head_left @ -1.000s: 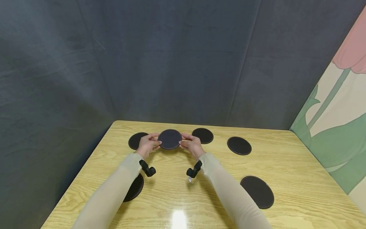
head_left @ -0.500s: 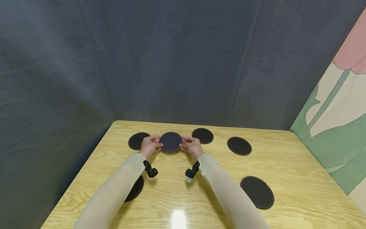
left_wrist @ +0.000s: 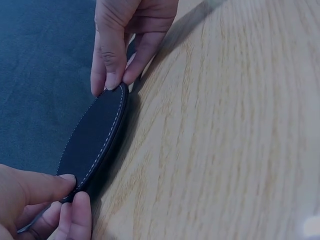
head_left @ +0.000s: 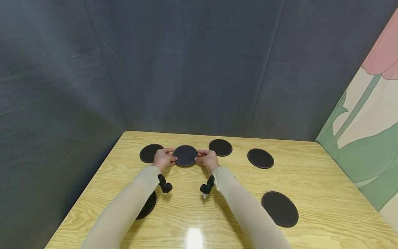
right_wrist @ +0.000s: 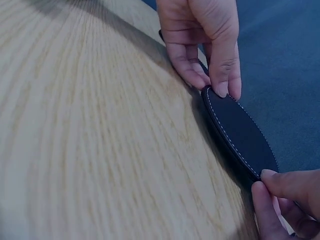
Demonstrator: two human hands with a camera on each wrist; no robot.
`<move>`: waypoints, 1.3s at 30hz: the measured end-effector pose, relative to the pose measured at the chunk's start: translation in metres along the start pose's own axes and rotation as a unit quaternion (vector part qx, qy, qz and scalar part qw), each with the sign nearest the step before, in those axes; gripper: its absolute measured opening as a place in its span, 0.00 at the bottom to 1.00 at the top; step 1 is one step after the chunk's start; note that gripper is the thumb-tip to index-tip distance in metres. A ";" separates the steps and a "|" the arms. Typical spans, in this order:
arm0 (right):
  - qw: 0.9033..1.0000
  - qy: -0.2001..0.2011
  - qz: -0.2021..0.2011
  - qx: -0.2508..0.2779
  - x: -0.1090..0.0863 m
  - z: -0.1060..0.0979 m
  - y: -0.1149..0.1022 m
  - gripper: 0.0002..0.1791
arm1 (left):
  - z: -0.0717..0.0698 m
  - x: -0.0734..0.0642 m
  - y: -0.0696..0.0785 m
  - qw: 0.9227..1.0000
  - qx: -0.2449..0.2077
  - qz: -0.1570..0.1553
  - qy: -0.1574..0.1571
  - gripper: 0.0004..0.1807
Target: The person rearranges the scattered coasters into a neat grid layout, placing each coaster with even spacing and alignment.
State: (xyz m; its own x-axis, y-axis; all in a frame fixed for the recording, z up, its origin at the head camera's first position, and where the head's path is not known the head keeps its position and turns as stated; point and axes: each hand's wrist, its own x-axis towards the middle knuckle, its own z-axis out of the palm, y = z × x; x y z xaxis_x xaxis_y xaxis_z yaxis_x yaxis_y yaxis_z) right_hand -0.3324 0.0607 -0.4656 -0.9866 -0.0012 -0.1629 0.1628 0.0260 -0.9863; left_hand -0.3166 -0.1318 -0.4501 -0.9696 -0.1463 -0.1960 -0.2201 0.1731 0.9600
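A round black coaster [head_left: 185,155] with pale stitching round its rim is held between both hands near the table's back edge. My left hand [head_left: 162,159] pinches its left side, thumb on top and fingers at the edge. On the opposite side my right hand [head_left: 209,160] pinches it the same way. In the left wrist view the stitched coaster [left_wrist: 92,135] shows a dark shadow along its lower edge; whether it touches the wood cannot be told. Another coaster [head_left: 149,154] lies just left of my left hand, and a further coaster [head_left: 220,147] lies behind my right hand.
On the wooden table [head_left: 192,200] lie more black coasters: one at the right [head_left: 260,158], one nearer at the right [head_left: 280,209], and one partly hidden under the left sleeve [head_left: 147,205]. A dark curtain [head_left: 192,69] hangs behind the table. A flower-painted wall [head_left: 367,138] stands at right.
Both hands have brought the held coaster slightly down and toward me, with most of the movement in the first half second. The other coasters have stayed in place.
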 end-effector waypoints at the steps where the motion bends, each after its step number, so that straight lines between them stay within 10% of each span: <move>1: 1.000 0.001 0.000 -0.005 0.000 0.000 0.000 0.23 | 0.000 0.000 0.000 1.000 0.003 0.000 0.001 0.27; 39: 0.993 0.016 0.009 -0.113 0.002 0.001 -0.001 0.21 | 0.002 0.016 -0.004 0.996 0.084 -0.020 -0.009 0.24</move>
State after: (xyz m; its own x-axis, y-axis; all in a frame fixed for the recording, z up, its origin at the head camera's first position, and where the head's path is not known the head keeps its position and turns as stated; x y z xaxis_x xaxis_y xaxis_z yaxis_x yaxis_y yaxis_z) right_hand -0.3341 0.0601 -0.4651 -0.9838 0.0324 -0.1763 0.1787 0.2502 -0.9516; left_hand -0.3315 -0.1326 -0.4573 -0.9612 -0.1381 -0.2386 -0.2717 0.3276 0.9049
